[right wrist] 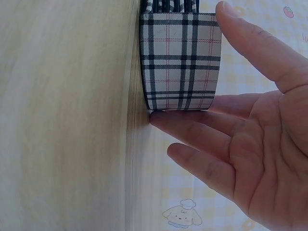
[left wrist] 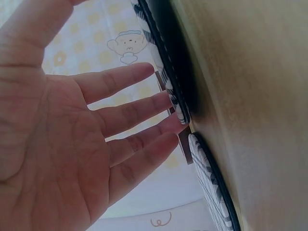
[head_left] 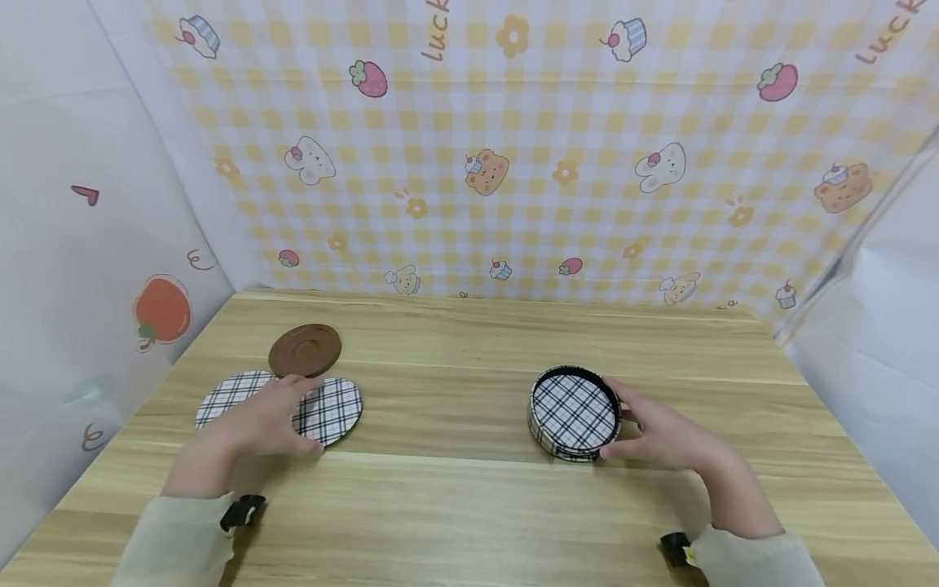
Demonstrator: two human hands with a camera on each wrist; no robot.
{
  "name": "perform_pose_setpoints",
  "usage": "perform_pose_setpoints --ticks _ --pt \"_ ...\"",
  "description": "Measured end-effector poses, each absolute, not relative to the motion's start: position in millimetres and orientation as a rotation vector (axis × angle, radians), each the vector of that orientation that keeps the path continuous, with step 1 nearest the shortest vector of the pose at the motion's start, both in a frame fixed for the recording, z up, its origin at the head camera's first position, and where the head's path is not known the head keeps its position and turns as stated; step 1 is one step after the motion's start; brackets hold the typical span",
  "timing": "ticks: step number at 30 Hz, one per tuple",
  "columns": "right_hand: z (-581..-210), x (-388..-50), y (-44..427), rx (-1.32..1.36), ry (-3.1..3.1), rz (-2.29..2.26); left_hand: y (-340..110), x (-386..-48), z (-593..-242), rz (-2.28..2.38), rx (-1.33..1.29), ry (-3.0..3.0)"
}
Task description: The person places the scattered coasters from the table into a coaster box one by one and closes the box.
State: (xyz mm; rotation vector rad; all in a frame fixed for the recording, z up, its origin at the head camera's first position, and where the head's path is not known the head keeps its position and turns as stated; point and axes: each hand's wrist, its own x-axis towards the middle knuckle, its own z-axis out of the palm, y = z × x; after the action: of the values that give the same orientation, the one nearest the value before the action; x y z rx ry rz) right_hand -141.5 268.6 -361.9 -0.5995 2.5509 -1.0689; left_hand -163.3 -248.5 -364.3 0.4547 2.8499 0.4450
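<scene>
On the left, two plaid coasters lie on the table, a left one (head_left: 231,395) and a right one (head_left: 333,412). My left hand (head_left: 271,420) reaches over them with fingers spread, its thumb by the near edge of the right one. In the left wrist view, the fingertips are at the edge of a plaid coaster (left wrist: 166,72), and the palm holds nothing. To the right stands a round plaid coaster holder (head_left: 575,412) with a black rim and a plaid inside. My right hand (head_left: 660,428) grips its right side between thumb and fingers.
Behind the plaid coasters lies a round brown coaster (head_left: 305,350). The wooden table (head_left: 455,505) meets a yellow checked cloth (head_left: 440,228) at the back and a white cloth (head_left: 66,269) at the left.
</scene>
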Motion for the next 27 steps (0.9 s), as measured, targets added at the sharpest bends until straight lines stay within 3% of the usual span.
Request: perform_pose_setpoints --ticks 27 --pt "-361 -142 268 -0.613 2.559 -1.086 -231 -161 -351 0.523 0.575 2.854"
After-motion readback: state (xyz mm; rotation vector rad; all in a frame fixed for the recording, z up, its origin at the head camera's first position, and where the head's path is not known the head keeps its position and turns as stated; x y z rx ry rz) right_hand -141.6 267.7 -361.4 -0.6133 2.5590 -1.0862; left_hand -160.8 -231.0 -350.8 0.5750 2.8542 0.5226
